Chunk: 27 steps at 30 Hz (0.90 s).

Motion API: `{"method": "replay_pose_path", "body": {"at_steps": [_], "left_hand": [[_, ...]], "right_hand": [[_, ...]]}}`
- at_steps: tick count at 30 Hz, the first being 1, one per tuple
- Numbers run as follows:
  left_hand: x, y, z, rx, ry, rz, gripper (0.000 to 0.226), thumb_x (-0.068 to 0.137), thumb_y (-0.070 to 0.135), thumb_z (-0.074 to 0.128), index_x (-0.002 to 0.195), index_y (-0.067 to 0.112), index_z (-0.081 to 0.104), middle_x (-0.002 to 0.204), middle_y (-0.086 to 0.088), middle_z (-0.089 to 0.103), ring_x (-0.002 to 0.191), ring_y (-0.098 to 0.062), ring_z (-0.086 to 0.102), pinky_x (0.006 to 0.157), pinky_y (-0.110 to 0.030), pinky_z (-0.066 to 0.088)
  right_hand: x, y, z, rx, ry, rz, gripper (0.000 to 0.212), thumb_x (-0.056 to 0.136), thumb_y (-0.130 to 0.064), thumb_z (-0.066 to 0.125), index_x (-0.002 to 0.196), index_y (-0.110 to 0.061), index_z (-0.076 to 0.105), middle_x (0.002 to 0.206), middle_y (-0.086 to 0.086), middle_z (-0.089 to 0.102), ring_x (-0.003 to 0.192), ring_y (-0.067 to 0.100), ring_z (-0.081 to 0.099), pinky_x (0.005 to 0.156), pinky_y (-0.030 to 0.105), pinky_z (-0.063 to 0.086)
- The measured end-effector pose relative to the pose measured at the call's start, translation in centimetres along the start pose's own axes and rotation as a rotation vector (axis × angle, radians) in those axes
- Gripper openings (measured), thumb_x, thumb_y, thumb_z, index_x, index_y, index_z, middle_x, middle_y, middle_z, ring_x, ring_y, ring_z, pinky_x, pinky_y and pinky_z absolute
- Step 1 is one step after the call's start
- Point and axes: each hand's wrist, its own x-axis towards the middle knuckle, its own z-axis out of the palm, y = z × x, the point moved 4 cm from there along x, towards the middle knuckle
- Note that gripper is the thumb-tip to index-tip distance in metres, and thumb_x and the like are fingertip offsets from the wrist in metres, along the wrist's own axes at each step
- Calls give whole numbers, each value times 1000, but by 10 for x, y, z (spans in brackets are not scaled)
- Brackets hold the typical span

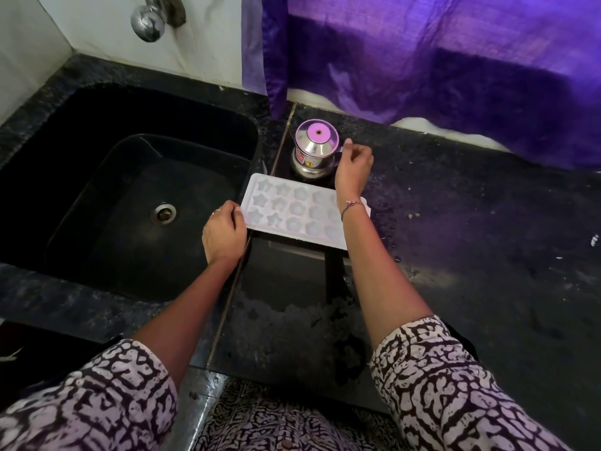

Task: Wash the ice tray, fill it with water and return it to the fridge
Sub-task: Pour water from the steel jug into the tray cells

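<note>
A white ice tray (292, 209) with star and flower shaped cups lies flat on the dark counter, just right of the sink. My left hand (223, 234) grips the tray's left end, thumb on its rim. My right hand (355, 164) reaches over the tray to a small steel jug (313, 153) with a lid standing behind it. The fingers curl at the jug's handle on its right side; whether they grip it is unclear. My right forearm hides the tray's right end.
A deep black sink (130, 190) with a metal drain (163, 213) fills the left. A chrome tap (153, 17) sits on the white wall above. A purple curtain (439, 60) hangs behind the black granite counter (471, 255), which is wet near the tray.
</note>
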Motion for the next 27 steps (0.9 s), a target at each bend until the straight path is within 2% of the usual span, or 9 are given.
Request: {"method": "replay_pose_path", "body": {"at_steps": [3,6,9,15,18,21,24,27], "left_hand": [[0,0,0,4,-3,-6,20,95,16,42,92,6,57,91,-14,64,85,-28,56,68,-31,33],[-1,0,0,12,-5,-9,20,96,17,41,93,6,58,92,-14,64,85,-29,56,68,-31,33],[-1,1,0,13,-7,-11,21,96,17,41,95,5,58,93,-16,64,88,-31,57,69,-33,35],[-1,0,0,16,-11,-7,22,96,18,40,97,5,58,95,-17,64,90,-34,57,72,-36,37],[-1,-1,1,10,-8,-8,22,96,18,41,96,5,59,94,-18,64,89,-34,58,70,-34,35],[0,-2,1,-11,-3,-22,21,95,17,42,95,6,59,94,-18,63,88,-35,58,70,-33,35],[-1,-1,1,-6,-1,-13,21,95,17,42,95,6,59,95,-18,64,88,-35,58,70,-32,34],[-1,-1,0,-2,4,-9,22,95,17,42,96,5,60,96,-19,64,89,-35,58,70,-32,34]], "right_hand": [[-8,-1,-13,-41,59,-83,27,95,-27,51,104,-1,52,112,12,50,91,24,57,78,30,44],[-16,1,-26,-168,95,-177,21,93,-24,53,100,-4,54,109,12,52,97,30,55,88,40,45],[-29,7,-35,-416,90,-219,20,92,-27,53,102,-10,56,114,10,52,107,28,47,86,40,44],[-50,26,-48,-770,87,-241,24,91,-35,52,105,-16,57,119,8,47,110,28,42,86,41,39],[-59,33,-57,-786,84,-269,21,91,-32,53,104,-18,61,118,9,45,109,28,41,87,40,42],[-71,40,-64,-742,82,-284,25,92,-31,52,112,-20,60,120,10,44,109,27,41,86,38,45],[-80,47,-67,-704,66,-257,37,94,-31,50,129,-20,51,122,11,43,109,25,41,86,36,42],[-84,56,-70,-598,33,-174,48,96,-31,47,139,-12,40,129,12,42,116,26,42,92,36,40]]}}
